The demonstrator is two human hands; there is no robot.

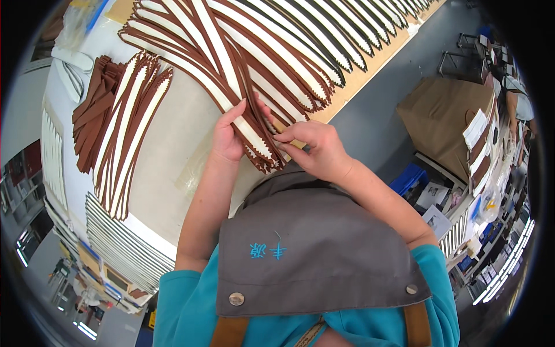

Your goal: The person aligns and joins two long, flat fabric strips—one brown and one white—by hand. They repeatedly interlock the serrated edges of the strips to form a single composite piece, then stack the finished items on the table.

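Observation:
My left hand point(227, 137) is closed around the near ends of a bundle of brown-edged strips point(250, 134) with white middles and zigzag-cut ends. Its thumb lies on top, and some fingertips show on the far side. The thumb and forefinger of my right hand point(321, 149) pinch the edge of a strip at the right side of this bundle, close to its end. The bundle's far part crosses over a row of similar brown-and-white strips point(283, 72) laid side by side on the table.
Black-edged white strips point(332, 32) continue the row to the right, near the board's edge point(361, 78). A pile of brown-and-white strips point(128, 130) lies at left beside plain brown strips point(92, 124). A large brown covered box point(442, 118) stands across the aisle.

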